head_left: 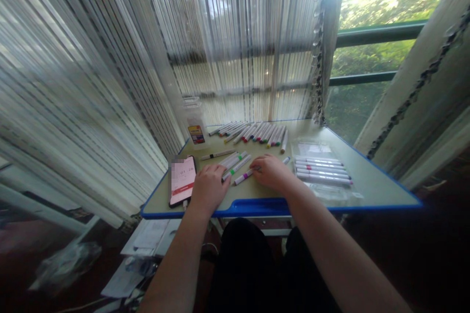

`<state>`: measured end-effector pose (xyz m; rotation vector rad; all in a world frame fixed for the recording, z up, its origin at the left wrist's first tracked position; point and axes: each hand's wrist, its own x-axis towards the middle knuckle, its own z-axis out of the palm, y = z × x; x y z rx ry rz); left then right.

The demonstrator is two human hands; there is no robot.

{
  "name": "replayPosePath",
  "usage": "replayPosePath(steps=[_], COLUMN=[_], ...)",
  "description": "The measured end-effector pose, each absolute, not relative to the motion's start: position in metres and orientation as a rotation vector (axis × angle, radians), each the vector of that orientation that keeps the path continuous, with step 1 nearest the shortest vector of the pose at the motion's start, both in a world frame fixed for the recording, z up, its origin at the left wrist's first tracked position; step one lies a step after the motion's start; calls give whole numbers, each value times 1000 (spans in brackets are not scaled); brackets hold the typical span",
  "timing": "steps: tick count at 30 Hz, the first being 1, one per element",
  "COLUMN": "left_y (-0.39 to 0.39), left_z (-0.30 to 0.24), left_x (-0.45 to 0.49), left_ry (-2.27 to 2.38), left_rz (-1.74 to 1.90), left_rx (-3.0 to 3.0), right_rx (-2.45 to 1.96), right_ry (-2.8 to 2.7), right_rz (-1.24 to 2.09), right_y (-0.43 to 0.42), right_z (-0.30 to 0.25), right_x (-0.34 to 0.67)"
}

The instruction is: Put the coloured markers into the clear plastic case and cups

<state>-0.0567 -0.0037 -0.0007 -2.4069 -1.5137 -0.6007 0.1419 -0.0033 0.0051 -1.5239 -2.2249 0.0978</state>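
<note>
My left hand (pixel 208 186) rests palm down on a small desk (pixel 370 183) with a blue rim, its fingers curled loosely beside a few loose markers (pixel 235 162). My right hand (pixel 270 171) lies just to the right of it, fingers bent over a marker with a purple band (pixel 244 176). Whether either hand grips a marker is not clear. A row of several markers (pixel 253 132) lies along the desk's far edge.
A phone (pixel 182 180) with a lit screen lies at the desk's left. A clear bag of markers (pixel 322 171) sits at the right. A small bottle (pixel 196 132) stands at the far left. Striped curtains hang behind; papers and plastic lie on the floor at the left.
</note>
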Motion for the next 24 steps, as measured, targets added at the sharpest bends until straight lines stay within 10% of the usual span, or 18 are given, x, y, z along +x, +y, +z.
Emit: replayPosePath(steps=[12, 24], left_y=[-6, 5], left_z=[24, 30], left_x=[-15, 102], left_ry=[-1138, -883], left_rz=[-905, -451], left_rx=[-2585, -3112], right_rx=[-1600, -1714], right_ry=[-1749, -2090], right_rz=[-121, 39], right_y=[-72, -82], right_z=[20, 6], right_x=[289, 330])
